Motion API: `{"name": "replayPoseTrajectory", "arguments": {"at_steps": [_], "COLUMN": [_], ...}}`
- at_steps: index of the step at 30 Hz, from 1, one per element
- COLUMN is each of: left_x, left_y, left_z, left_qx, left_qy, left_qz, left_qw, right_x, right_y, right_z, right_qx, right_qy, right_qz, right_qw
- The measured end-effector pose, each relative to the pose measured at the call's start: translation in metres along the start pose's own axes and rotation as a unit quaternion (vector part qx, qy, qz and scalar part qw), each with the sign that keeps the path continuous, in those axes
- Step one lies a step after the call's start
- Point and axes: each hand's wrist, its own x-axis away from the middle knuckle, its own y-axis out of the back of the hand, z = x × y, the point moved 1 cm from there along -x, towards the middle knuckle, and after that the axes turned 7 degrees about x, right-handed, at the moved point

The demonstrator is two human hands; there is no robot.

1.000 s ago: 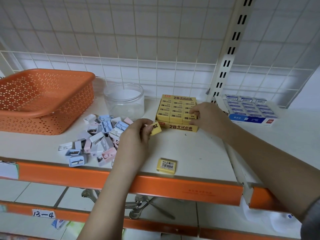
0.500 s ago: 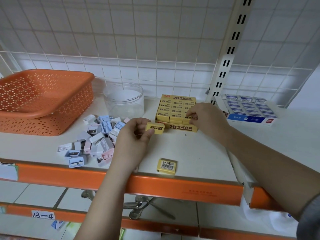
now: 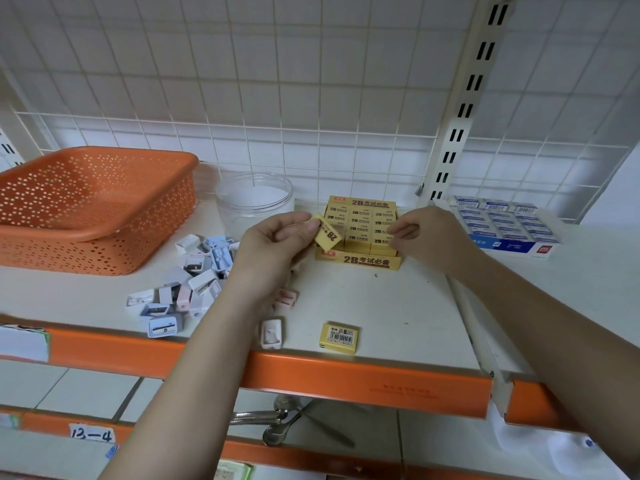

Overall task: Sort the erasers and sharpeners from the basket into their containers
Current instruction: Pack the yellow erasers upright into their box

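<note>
Head view, shelf stock as we found it: the orange basket [image 3: 93, 206] stood at the left of the shelf [image 3: 398, 306] and we could see nothing inside it, so emptying it appeared done. The yellow eraser box [image 3: 360, 230] at mid-shelf was nearly full, its rows packed. The left hand [image 3: 273, 244] pinched one yellow eraser [image 3: 328, 233] tilted just over the box's left front corner, not yet seated; the right hand [image 3: 426, 233] hovered at the box's right edge with fingers loosely curled, holding nothing we could make out. One further yellow eraser [image 3: 341, 338] lay loose near the shelf's front edge. The sharpeners [image 3: 194, 278], a pile of white, blue and pink pieces, lay unsorted beside the basket, and the clear jar [image 3: 255, 202] behind them looked empty. The blue eraser box [image 3: 505, 223] at the right looked full. We judged the erasers almost finished and the sharpeners wholly outstanding.
</note>
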Motion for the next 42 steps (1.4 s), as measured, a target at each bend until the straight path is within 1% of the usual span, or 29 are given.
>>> {"name": "replayPoseTrajectory", "arguments": {"at_steps": [1, 3, 4, 6, 8, 10, 13, 16, 21, 27, 31, 32, 33, 36, 38, 40, 42], "left_x": [-0.002, -0.007, -0.011, -0.024, -0.040, -0.054, -0.072, -0.082, -0.091, -0.097, -0.098, -0.098, -0.099, -0.099, -0.097, -0.094, -0.092], "left_y": [-0.003, -0.005, -0.006, -0.009, -0.014, -0.020, -0.024, -0.025, -0.025, -0.025, -0.031, -0.032, -0.031, -0.026, -0.020, -0.015, -0.011], "left_z": [-0.002, -0.007, -0.009, -0.015, -0.020, -0.023, -0.022, -0.015, -0.004, 0.002, 0.004, 0.004, 0.005, 0.008, 0.008, 0.007, 0.005], "left_qx": [0.028, 0.026, -0.002, -0.106, -0.216, -0.305, -0.397, -0.465, -0.509, -0.527, -0.554, -0.556, -0.551, -0.513, -0.504, -0.511, -0.534], "left_qy": [0.011, 0.004, -0.012, -0.061, -0.102, -0.120, -0.105, -0.093, -0.061, -0.023, -0.027, -0.031, -0.036, -0.055, -0.066, -0.074, -0.081], "left_qz": [0.016, 0.040, 0.045, 0.042, 0.044, 0.086, 0.173, 0.229, 0.296, 0.330, 0.346, 0.345, 0.339, 0.304, 0.281, 0.257, 0.234], "left_qw": [0.999, 0.999, 0.999, 0.992, 0.970, 0.941, 0.895, 0.850, 0.806, 0.783, 0.756, 0.756, 0.762, 0.801, 0.814, 0.817, 0.808], "right_x": [0.002, 0.005, 0.007, 0.009, 0.010, 0.011, 0.012, 0.014, 0.017, 0.019, 0.017, 0.016, 0.015, 0.013, 0.010, 0.005, 0.000], "right_y": [0.001, 0.002, 0.003, 0.002, 0.001, -0.001, -0.003, -0.003, -0.002, -0.003, -0.003, -0.003, -0.002, -0.002, -0.003, -0.007, -0.014], "right_z": [0.000, 0.001, 0.001, 0.000, -0.001, -0.002, -0.004, -0.003, 0.001, 0.002, 0.002, 0.002, 0.002, 0.005, 0.011, 0.020, 0.029], "right_qx": [-0.002, -0.009, -0.012, -0.010, -0.008, -0.005, 0.011, 0.020, 0.028, 0.020, 0.021, 0.023, 0.025, 0.022, 0.006, -0.013, -0.055], "right_qy": [0.001, 0.001, 0.001, 0.001, -0.002, -0.007, -0.007, -0.012, -0.020, -0.029, -0.034, -0.033, -0.034, -0.032, -0.032, -0.038, -0.057], "right_qz": [-0.002, -0.002, 0.001, 0.009, 0.013, 0.013, 0.012, 0.011, 0.015, 0.019, 0.027, 0.027, 0.027, 0.030, 0.036, 0.050, 0.070], "right_qw": [1.000, 1.000, 1.000, 1.000, 1.000, 1.000, 1.000, 1.000, 0.999, 0.999, 0.999, 0.999, 0.999, 0.999, 0.999, 0.998, 0.994]}}
